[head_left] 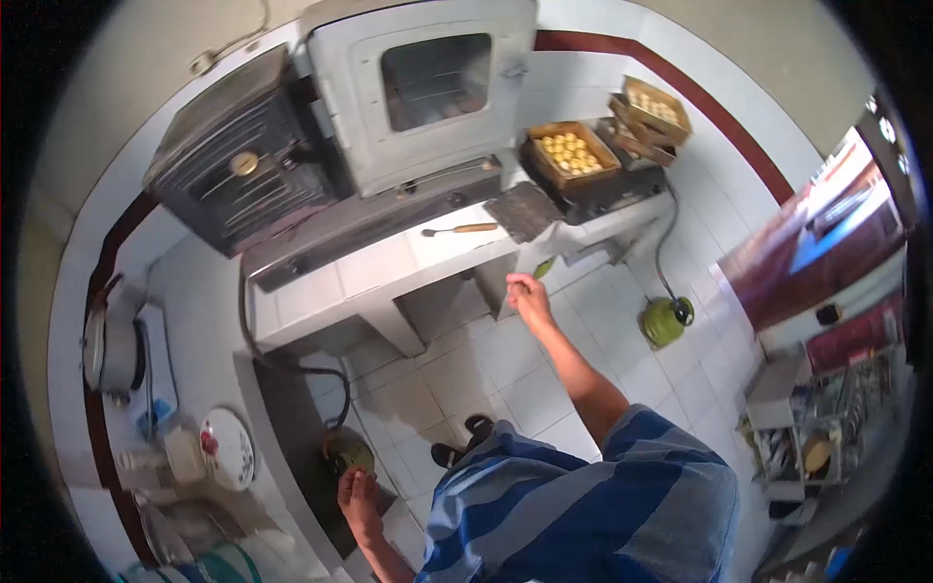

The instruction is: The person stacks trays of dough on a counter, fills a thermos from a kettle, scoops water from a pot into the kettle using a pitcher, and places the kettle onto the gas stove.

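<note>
My right hand (529, 295) is stretched forward in front of the counter's front edge, its fingers curled in. I see nothing in it. On the tiled counter ahead lies a brush (461, 230) with a wooden handle, beside a dark folded cloth (525, 211). My left hand (361, 503) hangs low on the left with loosely bent fingers, holding nothing visible. Below it, partly hidden, is a round greenish gas cylinder (347, 453). At the counter's right end a square baking pan (573, 154) of round yellow pieces rests on a stove (607, 189).
A metal oven (243, 165) stands on the counter, its windowed door (434, 83) swung wide. More pans (656, 109) are stacked behind the stove. A green gas cylinder (665, 322) with a hose sits on the floor. Leftward are a pot (117, 352) and a plate (227, 449).
</note>
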Demonstrator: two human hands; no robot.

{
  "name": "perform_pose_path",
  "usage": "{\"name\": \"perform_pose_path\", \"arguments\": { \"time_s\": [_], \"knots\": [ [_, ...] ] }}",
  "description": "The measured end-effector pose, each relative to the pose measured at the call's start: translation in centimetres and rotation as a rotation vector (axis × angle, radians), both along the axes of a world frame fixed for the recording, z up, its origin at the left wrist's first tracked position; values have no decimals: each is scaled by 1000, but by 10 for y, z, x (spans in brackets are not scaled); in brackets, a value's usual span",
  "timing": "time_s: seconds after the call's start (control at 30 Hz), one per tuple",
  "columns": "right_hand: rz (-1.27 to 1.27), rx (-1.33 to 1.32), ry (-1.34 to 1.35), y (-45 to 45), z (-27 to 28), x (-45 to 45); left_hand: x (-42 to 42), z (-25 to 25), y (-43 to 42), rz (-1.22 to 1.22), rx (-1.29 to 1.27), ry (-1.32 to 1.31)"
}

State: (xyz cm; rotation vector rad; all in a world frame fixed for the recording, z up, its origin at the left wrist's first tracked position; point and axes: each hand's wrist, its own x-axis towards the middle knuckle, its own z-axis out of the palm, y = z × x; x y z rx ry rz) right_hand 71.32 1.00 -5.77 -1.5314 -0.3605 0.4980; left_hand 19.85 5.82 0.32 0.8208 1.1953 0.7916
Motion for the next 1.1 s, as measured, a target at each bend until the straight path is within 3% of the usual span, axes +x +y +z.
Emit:
{"name": "perform_pose_path", "arguments": {
  "time_s": [0.2,0.57,0.73,1.1],
  "knots": [
    [-351,90,226,-44,4,139,37,-4,34,-150,61,-55],
    [-469,38,415,-4,-31,371,191,-18,47,-148,-89,-88],
    [-457,-13,488,33,-17,415,256,10,37,-66,-143,25],
    [-573,165,339,53,-26,419,284,8,44,-116,-100,85]
  ]
}}
